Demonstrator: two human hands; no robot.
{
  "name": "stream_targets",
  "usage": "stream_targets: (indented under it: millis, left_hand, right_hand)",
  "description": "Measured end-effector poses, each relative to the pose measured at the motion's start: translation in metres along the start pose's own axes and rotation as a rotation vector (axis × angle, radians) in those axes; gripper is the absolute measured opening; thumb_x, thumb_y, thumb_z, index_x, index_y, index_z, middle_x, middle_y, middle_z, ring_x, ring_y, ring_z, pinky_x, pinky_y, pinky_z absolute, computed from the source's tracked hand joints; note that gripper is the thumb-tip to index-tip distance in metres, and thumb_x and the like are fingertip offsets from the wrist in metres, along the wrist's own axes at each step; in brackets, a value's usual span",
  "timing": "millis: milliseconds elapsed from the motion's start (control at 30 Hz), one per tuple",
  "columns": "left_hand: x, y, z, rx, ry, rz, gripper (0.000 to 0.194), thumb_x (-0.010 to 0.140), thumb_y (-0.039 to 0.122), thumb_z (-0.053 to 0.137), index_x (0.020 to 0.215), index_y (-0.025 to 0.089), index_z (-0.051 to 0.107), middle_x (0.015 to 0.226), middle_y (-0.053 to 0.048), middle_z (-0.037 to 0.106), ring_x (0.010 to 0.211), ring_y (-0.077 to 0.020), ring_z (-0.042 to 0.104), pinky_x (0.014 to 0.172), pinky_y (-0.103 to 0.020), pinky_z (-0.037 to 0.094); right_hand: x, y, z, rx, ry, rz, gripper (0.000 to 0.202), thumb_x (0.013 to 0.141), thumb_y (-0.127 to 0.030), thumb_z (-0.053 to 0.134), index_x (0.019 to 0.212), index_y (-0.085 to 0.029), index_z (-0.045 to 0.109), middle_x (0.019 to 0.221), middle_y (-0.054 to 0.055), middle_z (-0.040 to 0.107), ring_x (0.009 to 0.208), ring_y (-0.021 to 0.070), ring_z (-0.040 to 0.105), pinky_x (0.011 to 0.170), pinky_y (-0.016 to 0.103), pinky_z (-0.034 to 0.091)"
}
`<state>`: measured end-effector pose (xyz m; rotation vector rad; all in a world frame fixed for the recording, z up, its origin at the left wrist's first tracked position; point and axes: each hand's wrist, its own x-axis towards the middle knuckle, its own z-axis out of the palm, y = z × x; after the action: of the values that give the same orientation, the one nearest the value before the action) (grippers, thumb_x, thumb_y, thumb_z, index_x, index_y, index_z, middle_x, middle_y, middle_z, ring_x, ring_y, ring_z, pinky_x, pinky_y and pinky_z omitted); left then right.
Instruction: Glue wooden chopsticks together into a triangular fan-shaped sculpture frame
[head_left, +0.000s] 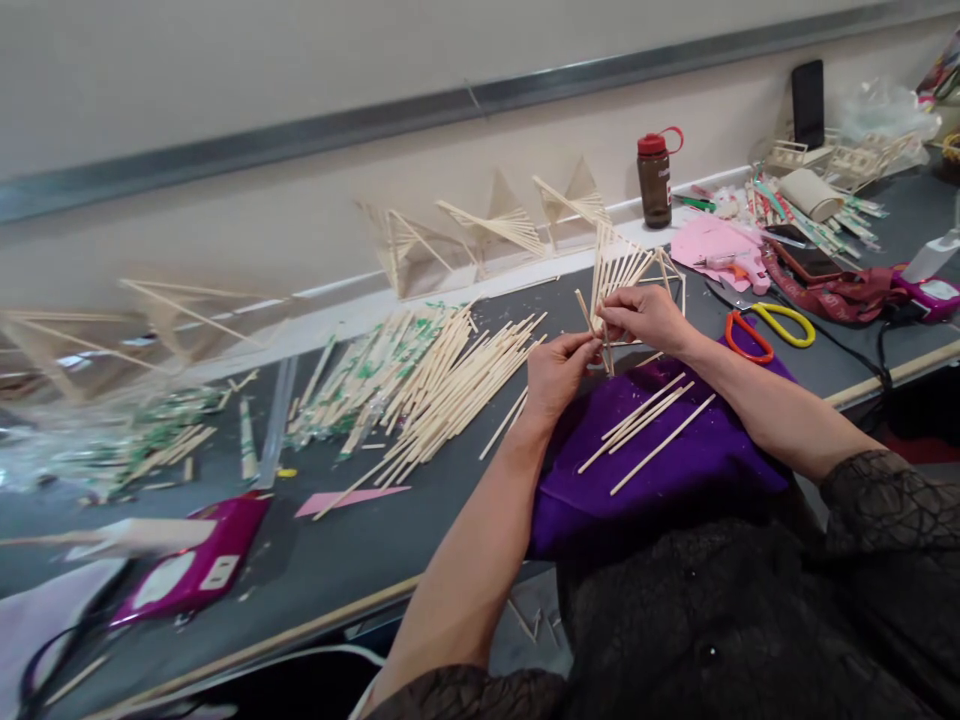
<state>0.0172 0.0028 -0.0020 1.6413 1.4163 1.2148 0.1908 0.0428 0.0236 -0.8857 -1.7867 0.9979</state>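
A fan-shaped structure of thin wooden sticks stands at the table's back, right of centre. My left hand pinches the structure's lower left corner, fingers closed. Right beside it, my right hand is closed on the same structure a little higher, the fingertips of both hands nearly touching. Below the hands, several loose sticks lie on a purple cloth at the table edge. A large pile of bare sticks spreads to the left of my left hand.
Finished stick structures line the wall. Scissors, a pink glue gun and a bottle are on the right. Wrapped sticks, a clear ruler and a magenta device lie on the left.
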Motion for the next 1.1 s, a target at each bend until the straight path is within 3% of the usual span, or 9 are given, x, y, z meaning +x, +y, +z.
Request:
stream_targets:
  millis: [400, 900, 1000, 1100]
  left_hand:
    - [-0.002, 0.001, 0.005, -0.06, -0.042, -0.029, 0.038, 0.074, 0.045, 0.069, 0.093, 0.014, 0.079, 0.073, -0.004, 0.075, 0.068, -0.0203, 0.071, 0.054, -0.027, 0.055]
    - [0.002, 0.005, 0.003, -0.097, -0.093, -0.045, 0.034, 0.069, 0.046, 0.073, 0.079, 0.014, 0.079, 0.064, -0.003, 0.071, 0.059, -0.0179, 0.065, 0.052, -0.026, 0.053]
    - [0.003, 0.006, 0.001, -0.132, -0.067, -0.053, 0.034, 0.064, 0.046, 0.077, 0.074, 0.013, 0.078, 0.064, -0.003, 0.07, 0.057, -0.0173, 0.063, 0.051, -0.026, 0.051]
    - [0.005, 0.008, -0.006, -0.192, 0.033, -0.061, 0.035, 0.065, 0.046, 0.077, 0.078, 0.014, 0.076, 0.064, -0.002, 0.069, 0.056, -0.0148, 0.062, 0.05, -0.024, 0.049]
  right_hand:
    - [0.001, 0.006, 0.003, 0.02, 0.035, -0.047, 0.017, 0.081, -0.027, 0.058, 0.077, -0.015, 0.07, 0.062, -0.002, 0.064, 0.061, 0.0106, 0.062, 0.063, 0.02, 0.047]
    - [0.003, 0.012, -0.002, -0.005, -0.038, -0.118, 0.022, 0.081, -0.028, 0.056, 0.065, -0.015, 0.064, 0.059, -0.003, 0.06, 0.061, 0.0094, 0.058, 0.061, 0.02, 0.042]
    - [0.002, 0.009, -0.001, -0.007, -0.016, -0.082, 0.019, 0.081, -0.026, 0.057, 0.07, -0.015, 0.066, 0.061, -0.003, 0.063, 0.061, 0.0095, 0.06, 0.06, 0.019, 0.043]
    - [-0.001, 0.001, 0.004, 0.029, 0.079, -0.013, 0.015, 0.082, -0.026, 0.059, 0.072, -0.016, 0.065, 0.062, -0.002, 0.065, 0.06, 0.0098, 0.061, 0.057, 0.018, 0.046]
